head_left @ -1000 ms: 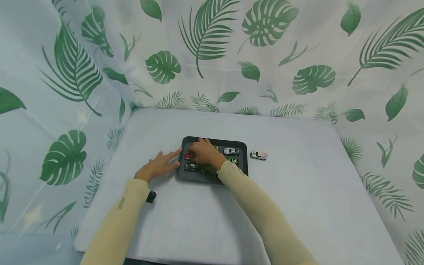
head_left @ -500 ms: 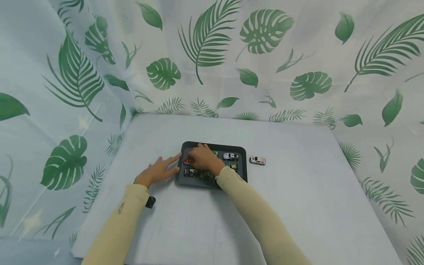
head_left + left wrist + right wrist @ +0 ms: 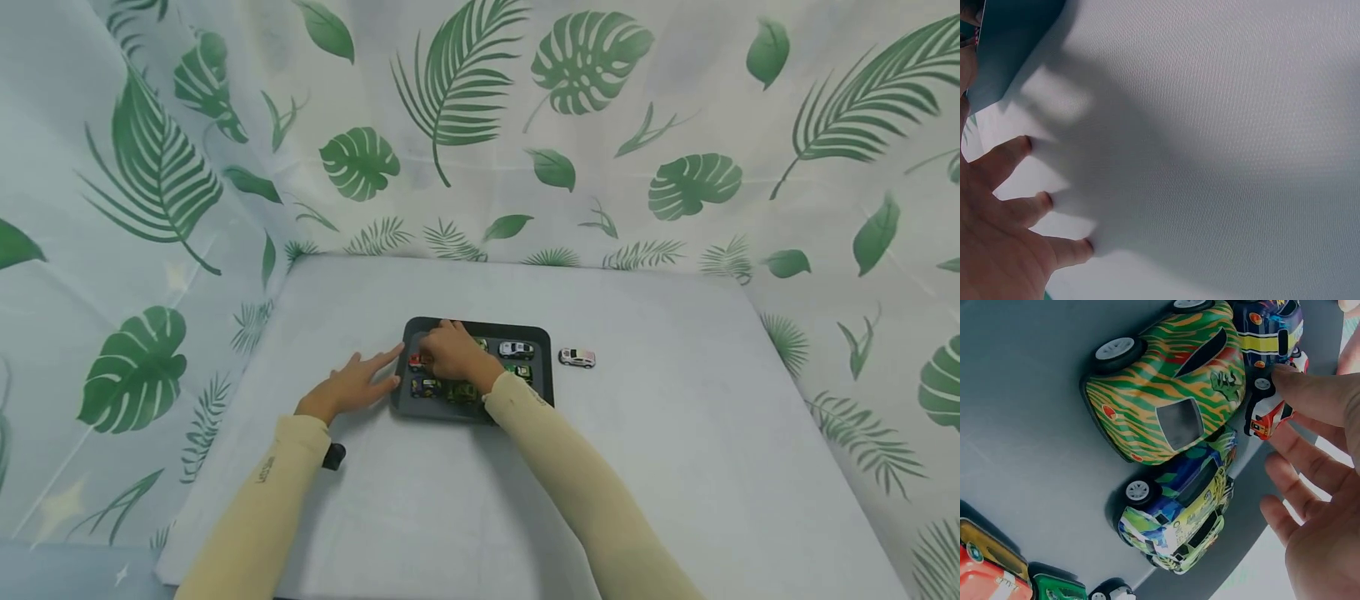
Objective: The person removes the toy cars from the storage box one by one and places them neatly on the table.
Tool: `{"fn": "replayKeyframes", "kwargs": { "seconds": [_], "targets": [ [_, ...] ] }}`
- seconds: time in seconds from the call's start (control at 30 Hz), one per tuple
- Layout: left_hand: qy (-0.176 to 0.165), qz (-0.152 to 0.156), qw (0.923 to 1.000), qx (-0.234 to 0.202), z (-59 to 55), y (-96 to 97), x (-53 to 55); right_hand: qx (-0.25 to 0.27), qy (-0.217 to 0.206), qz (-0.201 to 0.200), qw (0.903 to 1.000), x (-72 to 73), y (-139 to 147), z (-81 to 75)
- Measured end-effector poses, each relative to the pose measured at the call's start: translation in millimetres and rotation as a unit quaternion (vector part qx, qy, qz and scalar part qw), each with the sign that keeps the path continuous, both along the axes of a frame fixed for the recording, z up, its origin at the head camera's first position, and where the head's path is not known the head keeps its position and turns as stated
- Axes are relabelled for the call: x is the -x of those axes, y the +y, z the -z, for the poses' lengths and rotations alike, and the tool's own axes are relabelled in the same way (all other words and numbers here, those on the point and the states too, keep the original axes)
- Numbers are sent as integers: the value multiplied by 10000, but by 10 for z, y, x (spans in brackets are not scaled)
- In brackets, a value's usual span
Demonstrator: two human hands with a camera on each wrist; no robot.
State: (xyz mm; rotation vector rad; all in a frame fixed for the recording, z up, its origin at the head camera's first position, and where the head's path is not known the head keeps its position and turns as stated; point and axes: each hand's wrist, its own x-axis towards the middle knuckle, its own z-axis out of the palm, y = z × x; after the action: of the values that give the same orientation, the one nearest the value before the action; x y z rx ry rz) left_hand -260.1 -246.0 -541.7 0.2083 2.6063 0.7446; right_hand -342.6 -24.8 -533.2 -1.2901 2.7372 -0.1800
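In the head view, a dark grey tray (image 3: 543, 350) holds several toy cars. My right hand (image 3: 452, 352) reaches over its left part. The right wrist view has this hand's thumb and fingers (image 3: 1329, 412) pinching a red and white toy car (image 3: 1267, 417). Next to that car are a dark blue toy car (image 3: 1269, 325) with a yellow stripe, a green and orange striped one (image 3: 1166, 394) and a blue and green one (image 3: 1175, 512). My left hand (image 3: 351, 385) lies with spread fingers at the tray's left edge, fingertips down on the white tabletop in the left wrist view.
A white toy car (image 3: 577, 358) stands on the table right of the tray. Inside the tray are a silver-white car (image 3: 516, 350) and a green car (image 3: 519, 372) at the right. A leaf-print curtain (image 3: 480, 192) surrounds the table at back and sides.
The head view has shifted slightly. Both hands keep nearly the same place at the tray, the right over its left part and the left at its edge.
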Motion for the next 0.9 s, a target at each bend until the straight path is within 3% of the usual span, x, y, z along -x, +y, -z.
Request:
{"fn": "replayKeyframes", "kwargs": {
  "seconds": [0.43,0.9],
  "targets": [
    [-1,7,10000,4,9,5,-9,-165,-14,219,9996,31,179,-170],
    [7,81,10000,6,-19,23,-17,64,57,287,9996,18,568,-370]
  ]
}}
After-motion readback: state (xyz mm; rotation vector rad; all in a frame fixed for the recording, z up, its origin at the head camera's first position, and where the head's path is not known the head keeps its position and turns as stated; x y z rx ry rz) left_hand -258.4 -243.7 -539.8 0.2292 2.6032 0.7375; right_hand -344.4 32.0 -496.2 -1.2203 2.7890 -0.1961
